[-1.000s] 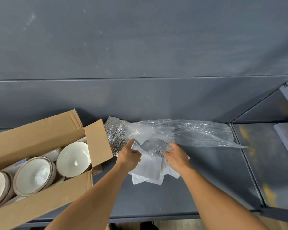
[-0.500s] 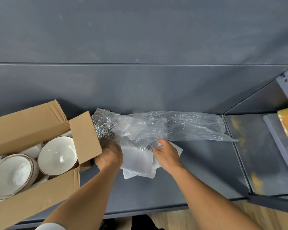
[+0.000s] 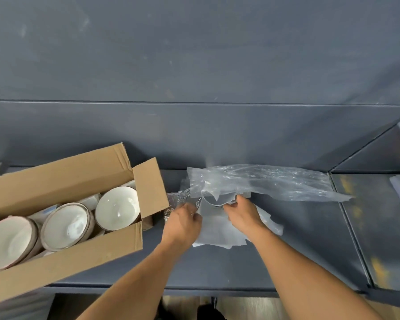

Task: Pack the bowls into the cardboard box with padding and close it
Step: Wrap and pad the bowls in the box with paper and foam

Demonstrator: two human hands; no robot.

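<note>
- Near edge of the grey table (image 3: 217, 271), both bare forearms reach in over it.
- Near left, the cardboard box (image 3: 62, 266) sits open and slanted on the table, flaps standing up.
- Inside it are three bowls in a row: left bowl (image 3: 7, 241), middle bowl (image 3: 66, 225), right bowl (image 3: 117, 209), all mouth up, with white wrapping tucked around them.
- Just right of the box lies the padding (image 3: 217, 234), a loose stack of white sheets flat on the table.
- Left hand (image 3: 183, 221) has its fingers curled on the padding's left edge.
- Right hand (image 3: 243, 213) pinches a sheet at the far edge of the padding.
- Silvery bubble wrap (image 3: 174, 199) peeks out past the left hand.
- Beyond the hands, a crumpled clear plastic bag (image 3: 275, 181) stretches right.
- Far back, a plain grey wall (image 3: 194, 65).
</note>
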